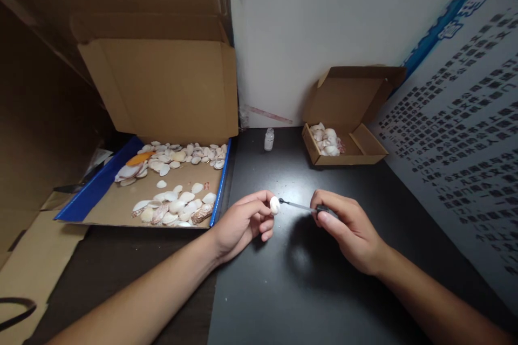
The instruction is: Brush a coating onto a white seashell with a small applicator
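Note:
Between thumb and fingertips, my left hand (245,223) pinches a small white shell (275,205) above the dark tabletop. My right hand (350,226) is closed around the black handle of a thin applicator (300,207), which points left. Its dark, rounded tip is right beside the shell; whether they touch is hard to tell. Behind the hands a small glass bottle (269,140) stands upright with no cap on it and whitish contents.
At left, a large open blue-edged box (109,210) holds many shells (178,206) and an orange piece (138,159). A smaller open cardboard box (348,160) at back right holds white shells (327,141). A printed sheet (465,135) lines the right side.

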`<state>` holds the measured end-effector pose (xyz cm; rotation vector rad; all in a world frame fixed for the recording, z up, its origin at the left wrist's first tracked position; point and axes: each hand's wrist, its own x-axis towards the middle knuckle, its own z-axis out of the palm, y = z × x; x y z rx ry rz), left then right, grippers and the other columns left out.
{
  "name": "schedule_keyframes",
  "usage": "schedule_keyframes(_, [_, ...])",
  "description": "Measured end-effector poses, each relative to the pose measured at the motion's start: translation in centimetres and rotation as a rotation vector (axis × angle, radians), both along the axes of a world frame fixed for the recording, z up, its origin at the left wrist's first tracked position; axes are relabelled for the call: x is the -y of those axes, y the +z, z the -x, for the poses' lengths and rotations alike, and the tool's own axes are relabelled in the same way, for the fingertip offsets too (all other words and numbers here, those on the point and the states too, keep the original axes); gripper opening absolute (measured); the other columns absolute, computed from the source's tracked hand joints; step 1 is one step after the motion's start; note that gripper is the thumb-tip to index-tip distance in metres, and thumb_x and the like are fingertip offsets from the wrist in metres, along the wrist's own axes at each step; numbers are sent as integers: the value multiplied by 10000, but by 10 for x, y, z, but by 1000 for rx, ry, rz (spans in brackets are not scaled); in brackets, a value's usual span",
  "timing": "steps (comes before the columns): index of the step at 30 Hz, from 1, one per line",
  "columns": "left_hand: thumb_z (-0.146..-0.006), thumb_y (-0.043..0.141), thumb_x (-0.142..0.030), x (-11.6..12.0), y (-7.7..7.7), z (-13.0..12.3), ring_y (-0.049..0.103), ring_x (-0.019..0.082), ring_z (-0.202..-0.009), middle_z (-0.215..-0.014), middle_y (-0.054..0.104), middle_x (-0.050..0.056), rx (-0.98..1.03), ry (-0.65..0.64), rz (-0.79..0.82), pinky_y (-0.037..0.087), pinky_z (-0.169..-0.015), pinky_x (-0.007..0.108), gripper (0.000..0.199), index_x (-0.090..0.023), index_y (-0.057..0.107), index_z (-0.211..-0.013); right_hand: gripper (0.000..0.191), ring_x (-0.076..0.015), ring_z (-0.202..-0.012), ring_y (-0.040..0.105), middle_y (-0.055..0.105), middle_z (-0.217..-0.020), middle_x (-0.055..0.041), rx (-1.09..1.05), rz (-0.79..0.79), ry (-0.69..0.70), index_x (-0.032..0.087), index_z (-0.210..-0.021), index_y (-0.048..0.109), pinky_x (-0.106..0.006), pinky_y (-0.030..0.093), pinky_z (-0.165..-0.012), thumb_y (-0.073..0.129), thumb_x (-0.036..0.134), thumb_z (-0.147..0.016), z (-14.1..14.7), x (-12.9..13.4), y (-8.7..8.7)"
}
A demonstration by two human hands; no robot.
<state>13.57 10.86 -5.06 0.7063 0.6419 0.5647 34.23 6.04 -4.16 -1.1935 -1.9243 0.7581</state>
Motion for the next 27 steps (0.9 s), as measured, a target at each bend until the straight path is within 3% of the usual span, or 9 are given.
schedule_keyframes(6, [-756, 504, -125, -1, 0, 1, 371, 67, -527, -689, 418, -17, 18, 11, 17, 349, -512, 216, 42, -151, 495, -787, 259, -138, -594, 420, 453, -651, 15, 53, 21, -57, 191, -736, 451, -272, 313, -573, 442, 314, -965, 1, 1, 0])
schedule_keyframes(12, [-757, 496, -129, -3, 0, 0, 368, 73, -522, -668, 410, -17, 44, 6, 26, 344, -513, 219, 29, -152, 491, -774, 252, -134, -594, 427, 458, -659, 15, 61, 27, -4, 189, -740, 455, -268, 321, -572, 443, 312, -959, 2, 1, 0])
schedule_keyframes(15, [-766, 471, -119, -3, 1, 0, 364, 74, -516, -666, 410, -15, 35, 11, 20, 345, -510, 222, 41, -150, 496, -776, 273, -129, -570, 405, 431, -625, 22, 62, -10, -77, 190, -706, 437, -267, 305, -554, 445, 302, -955, 1, 0, 0])
schedule_keyframes(18, [-764, 453, -110, -3, 2, 0, 363, 72, -514, -683, 418, -11, 40, 10, 21, 343, -509, 223, 57, -148, 496, -768, 267, -128, -565, 406, 435, -622, 22, 26, -49, -62, 191, -712, 443, -268, 303, -552, 434, 298, -956, 1, 0, -1])
schedule_keyframes(27, [-773, 498, -136, -3, 1, 1, 361, 65, -513, -689, 419, -19, 27, 15, 21, 343, -507, 217, 20, -153, 499, -785, 310, -135, -575, 416, 442, -623, 16, 23, 21, -93, 192, -692, 440, -270, 314, -555, 420, 333, -968, -1, -1, -1])
